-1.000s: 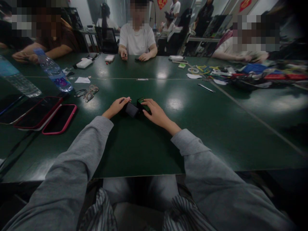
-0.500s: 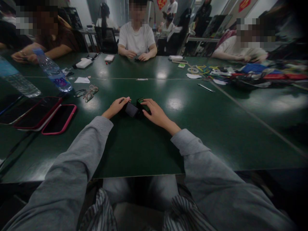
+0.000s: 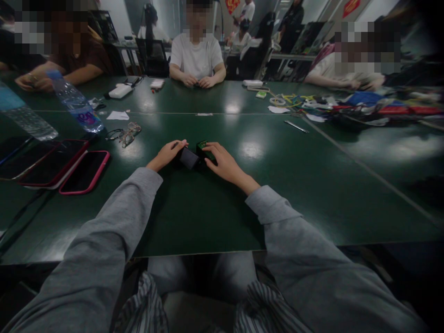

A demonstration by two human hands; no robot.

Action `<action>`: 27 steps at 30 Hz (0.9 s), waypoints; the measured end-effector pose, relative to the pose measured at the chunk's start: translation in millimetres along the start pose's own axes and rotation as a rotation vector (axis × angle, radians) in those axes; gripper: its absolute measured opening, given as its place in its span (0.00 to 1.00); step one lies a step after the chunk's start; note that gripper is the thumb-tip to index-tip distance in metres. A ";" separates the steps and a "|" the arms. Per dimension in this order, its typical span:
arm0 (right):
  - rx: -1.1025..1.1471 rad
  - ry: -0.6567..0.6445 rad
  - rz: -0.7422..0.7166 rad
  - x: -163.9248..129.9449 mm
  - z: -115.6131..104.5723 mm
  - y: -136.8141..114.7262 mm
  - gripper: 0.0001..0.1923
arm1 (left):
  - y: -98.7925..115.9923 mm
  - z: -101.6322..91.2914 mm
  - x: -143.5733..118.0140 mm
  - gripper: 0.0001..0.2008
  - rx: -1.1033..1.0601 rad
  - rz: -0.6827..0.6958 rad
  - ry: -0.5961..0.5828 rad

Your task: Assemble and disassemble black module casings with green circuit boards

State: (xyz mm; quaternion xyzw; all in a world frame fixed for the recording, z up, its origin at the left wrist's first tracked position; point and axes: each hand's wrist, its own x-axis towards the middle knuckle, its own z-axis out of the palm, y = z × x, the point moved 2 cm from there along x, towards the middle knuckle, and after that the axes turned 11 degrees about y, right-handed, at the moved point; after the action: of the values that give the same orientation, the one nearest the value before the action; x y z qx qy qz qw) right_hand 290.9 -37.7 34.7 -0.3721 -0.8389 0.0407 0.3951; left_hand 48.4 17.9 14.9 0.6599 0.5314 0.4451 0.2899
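On the green table in front of me is a small black device with a grey screen [image 3: 189, 158], its screen tilted up. My left hand [image 3: 169, 153] is closed around its left side, thumb and fingers along the top edge. Just right of the screen is a small black box-like part with green inside [image 3: 204, 147]. My right hand [image 3: 225, 163] rests its curved fingers on that part, gripping its right side. Whether the two black pieces are joined I cannot tell, since my fingers hide some of both.
To the left lie a pink-edged phone [image 3: 85, 172], more dark devices [image 3: 52, 162], a tilted-looking water bottle [image 3: 77, 104] and glasses [image 3: 128, 135]. A metal pen-like stick [image 3: 296, 126] and a cable pile [image 3: 347, 106] are right. People sit across the table [image 3: 222, 222].
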 end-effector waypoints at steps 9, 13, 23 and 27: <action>-0.009 0.002 -0.004 -0.1 0.9 1.2 0.18 | -1.8 0.6 0.9 0.28 0.016 -0.009 0.014; -0.004 0.005 -0.005 -0.2 1.3 1.8 0.18 | -2.9 1.2 1.8 0.28 0.013 -0.010 0.014; -0.023 0.004 -0.010 -0.3 0.2 0.1 0.18 | -4.2 0.6 2.2 0.29 0.000 0.011 0.008; -0.012 0.000 -0.003 0.1 0.0 0.2 0.18 | -3.8 1.1 2.6 0.29 -0.001 0.011 0.013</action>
State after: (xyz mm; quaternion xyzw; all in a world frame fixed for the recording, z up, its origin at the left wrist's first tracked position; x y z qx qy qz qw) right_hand 291.0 -37.5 34.7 -0.3732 -0.8397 0.0353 0.3928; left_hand 47.9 21.5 11.8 0.6597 0.5294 0.4511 0.2846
